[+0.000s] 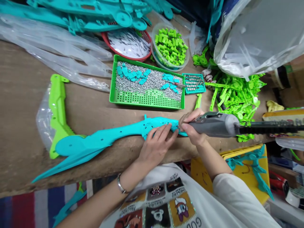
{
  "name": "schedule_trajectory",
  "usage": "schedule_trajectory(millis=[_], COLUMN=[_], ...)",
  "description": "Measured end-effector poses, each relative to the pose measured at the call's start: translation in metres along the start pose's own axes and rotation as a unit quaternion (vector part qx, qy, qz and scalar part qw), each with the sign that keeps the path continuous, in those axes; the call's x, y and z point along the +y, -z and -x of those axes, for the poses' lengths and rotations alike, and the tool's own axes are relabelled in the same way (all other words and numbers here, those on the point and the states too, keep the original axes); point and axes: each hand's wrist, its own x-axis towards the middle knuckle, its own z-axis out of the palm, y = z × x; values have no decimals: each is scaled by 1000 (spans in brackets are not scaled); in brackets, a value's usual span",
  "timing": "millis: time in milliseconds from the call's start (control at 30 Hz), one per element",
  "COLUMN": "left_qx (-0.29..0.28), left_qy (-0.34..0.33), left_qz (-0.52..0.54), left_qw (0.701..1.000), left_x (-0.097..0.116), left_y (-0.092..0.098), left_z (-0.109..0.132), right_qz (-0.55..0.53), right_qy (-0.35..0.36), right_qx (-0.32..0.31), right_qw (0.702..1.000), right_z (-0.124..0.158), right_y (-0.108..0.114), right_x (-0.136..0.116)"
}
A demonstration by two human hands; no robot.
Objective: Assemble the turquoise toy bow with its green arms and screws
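A long turquoise plastic part (pixel 128 128) lies along the table's front edge, its left end joined to a bright green piece (pixel 57 110). My left hand (pixel 158 142) lies on the turquoise part with its fingers spread and pressing near the right end. Beside it my right hand (pixel 193 126) is wrapped round a grey electric screwdriver (pixel 213 124), whose tip meets the part's right end, mostly hidden by the fingers.
Behind the part stands a green tray (pixel 147 103) of screws and small turquoise pieces. Around it are a small turquoise tray (pixel 194 83), a tub of green pieces (pixel 171 47), a red basket (pixel 128 44) and a green parts pile (pixel 239 98). A yellow bin (pixel 201 171) is below right.
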Motion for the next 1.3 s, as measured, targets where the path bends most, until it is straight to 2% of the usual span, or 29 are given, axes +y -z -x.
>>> schedule_trajectory(millis=[67, 167, 267, 433, 667, 833, 1033, 1133, 1300], left_qx=[-1, 11, 15, 13, 19, 16, 24, 17, 17], left_qy=[0, -1, 2, 4, 9, 10, 11, 12, 18], left_qz=[3, 9, 11, 8, 12, 14, 13, 11, -8], left_qw=[1000, 1000, 1000, 1000, 1000, 1000, 1000, 1000, 1000], left_x=[0, 0, 0, 2, 3, 4, 4, 4, 6], left_y=[-1, -1, 0, -1, -3, -1, -2, -2, -3], left_z=[0, -1, -3, -1, 1, -1, -2, -1, -2], right_qz=[-2, -24, -86, -128, -99, -95, -77, -76, -74], right_qy=[15, 28, 83, 185, 168, 145, 138, 134, 149], right_qx=[-19, -88, -126, -23, 35, 32, 45, 32, 24], right_qw=[1000, 995, 985, 974, 980, 984, 986, 987, 986], right_z=[-4, -20, -44, -76, -102, -115, -117, -119, -118], right_y=[-2, 0, 0, -22, -63, -74, -73, -75, -75], right_x=[-3, -15, -32, -44, -13, -2, 0, 1, -11])
